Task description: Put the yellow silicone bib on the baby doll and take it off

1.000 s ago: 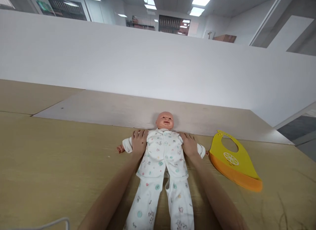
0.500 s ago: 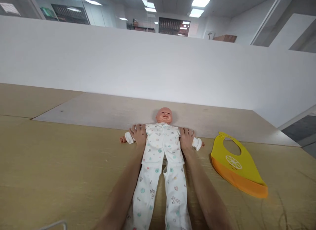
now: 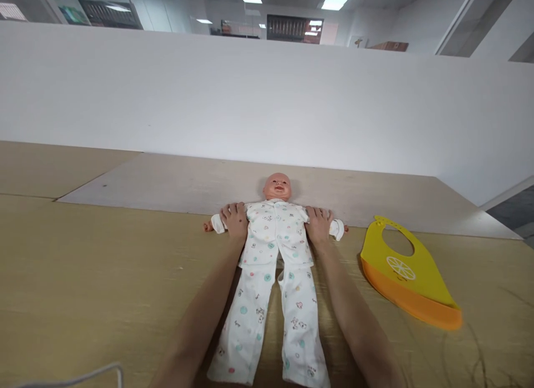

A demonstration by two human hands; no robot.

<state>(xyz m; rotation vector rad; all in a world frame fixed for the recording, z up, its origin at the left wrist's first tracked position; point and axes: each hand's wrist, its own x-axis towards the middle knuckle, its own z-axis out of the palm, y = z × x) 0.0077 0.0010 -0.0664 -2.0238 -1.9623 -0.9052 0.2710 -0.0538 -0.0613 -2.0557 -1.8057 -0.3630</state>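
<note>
A baby doll (image 3: 275, 227) in white printed pajamas lies on its back on the table, head away from me and arms spread. My left hand (image 3: 236, 218) is closed over the doll's sleeved arm on the left, fingers on top. On the other side, my right hand (image 3: 319, 224) wraps the sleeved arm on the right in the same way. The cuffs and small doll hands stick out past my fingers. My thumbs are mostly hidden against the pajama top. The pajama trousers (image 3: 246, 321) stretch toward me between my forearms.
A yellow silicone bib (image 3: 400, 268) with an orange pocket lies to the right of the doll. A white wall (image 3: 267, 99) rises behind the wooden table (image 3: 104, 277), with windows above it. A thin white bent rod or cable (image 3: 95, 372) shows at the bottom left.
The view has tipped down slightly, so more of the trouser ends shows. Both hands keep their hold on the doll's arms, and the bib lies as before.
</note>
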